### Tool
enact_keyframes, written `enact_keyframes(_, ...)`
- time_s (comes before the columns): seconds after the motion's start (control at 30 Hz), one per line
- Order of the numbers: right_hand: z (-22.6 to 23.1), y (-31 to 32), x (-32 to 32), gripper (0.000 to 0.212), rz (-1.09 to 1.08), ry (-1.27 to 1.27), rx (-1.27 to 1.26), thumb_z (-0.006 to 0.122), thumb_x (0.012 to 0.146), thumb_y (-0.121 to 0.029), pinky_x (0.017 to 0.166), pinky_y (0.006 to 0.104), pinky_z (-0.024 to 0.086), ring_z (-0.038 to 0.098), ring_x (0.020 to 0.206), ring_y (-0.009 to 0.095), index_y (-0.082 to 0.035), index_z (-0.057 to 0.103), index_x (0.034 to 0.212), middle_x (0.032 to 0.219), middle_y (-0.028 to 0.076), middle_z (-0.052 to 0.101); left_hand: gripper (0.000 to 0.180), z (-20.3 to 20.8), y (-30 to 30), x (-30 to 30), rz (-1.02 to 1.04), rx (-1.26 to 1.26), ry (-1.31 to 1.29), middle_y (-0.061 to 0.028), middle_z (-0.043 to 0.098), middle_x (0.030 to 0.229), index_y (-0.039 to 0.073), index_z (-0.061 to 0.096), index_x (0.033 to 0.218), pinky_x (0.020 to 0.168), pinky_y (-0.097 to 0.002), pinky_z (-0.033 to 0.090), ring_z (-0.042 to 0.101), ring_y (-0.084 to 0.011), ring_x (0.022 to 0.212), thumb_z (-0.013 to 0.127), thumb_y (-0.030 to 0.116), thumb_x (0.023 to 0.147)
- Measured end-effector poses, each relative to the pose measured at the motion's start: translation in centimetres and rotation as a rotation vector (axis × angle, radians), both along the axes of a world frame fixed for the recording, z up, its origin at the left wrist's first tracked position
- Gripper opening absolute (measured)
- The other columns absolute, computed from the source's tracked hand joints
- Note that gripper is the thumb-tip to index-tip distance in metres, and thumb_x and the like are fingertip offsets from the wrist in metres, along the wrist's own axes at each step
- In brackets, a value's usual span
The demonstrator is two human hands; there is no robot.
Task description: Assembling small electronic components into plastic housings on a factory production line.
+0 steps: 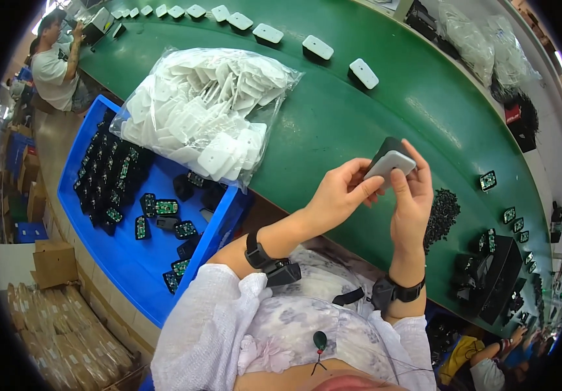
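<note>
Between both hands, above the green table point(313, 140), is a small black device housing with a white cover point(390, 164) on its near face. My left hand point(343, 195) grips its left side, thumb against the lower edge of the cover. My right hand point(413, 195) closes round the right side, its thumb pressing on the white face and its fingers behind. Part of the housing is hidden by my fingers. Just right of my right hand lies a pile of small black parts point(443, 215). A clear bag of white covers point(209, 107) rests left of my hands.
A blue bin point(115, 260) with black housings and green circuit boards stands at left. White-topped devices point(318, 47) form a row along the far side. Open housings point(488, 180) and a black box point(499, 280) sit at right. Another person point(56, 62) works at far left.
</note>
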State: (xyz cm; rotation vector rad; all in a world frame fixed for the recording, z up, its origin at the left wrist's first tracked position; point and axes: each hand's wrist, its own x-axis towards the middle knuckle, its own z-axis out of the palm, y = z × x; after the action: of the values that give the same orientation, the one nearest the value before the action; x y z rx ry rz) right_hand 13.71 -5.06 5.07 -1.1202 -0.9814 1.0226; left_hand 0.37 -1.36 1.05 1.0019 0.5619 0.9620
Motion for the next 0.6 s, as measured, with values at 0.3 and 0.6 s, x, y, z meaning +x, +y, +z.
enact_keyframes(0.3,-4.1,11.7,12.3,0.034,-0.188,-0.479,-0.005,0.059,0.092,-0.013,0.09,0.0266,0.043,0.055,0.099,0.013,-0.002,0.056,0.124,0.108,0.006,0.061,0.027,0.4,7.8,-8.5,0.879,0.862,1.037,-0.0136,0.062,0.102,0.004,0.058,0.112,0.085,-0.0402,0.043,0.055,-0.0318,0.096,0.061,0.011,0.086)
enact_keyframes(0.6,-7.2,18.2,14.9,0.024,-0.006,-0.582,-0.173,0.067,0.085,-0.016,0.075,0.028,0.049,0.061,0.085,0.014,-0.002,0.065,0.103,0.093,0.007,0.067,0.026,-1.8,12.2,-13.4,1.073,0.54,1.89,-0.0081,0.059,0.109,0.01,0.064,0.103,0.093,-0.0423,0.037,0.05,-0.0284,0.109,0.066,0.023,0.081)
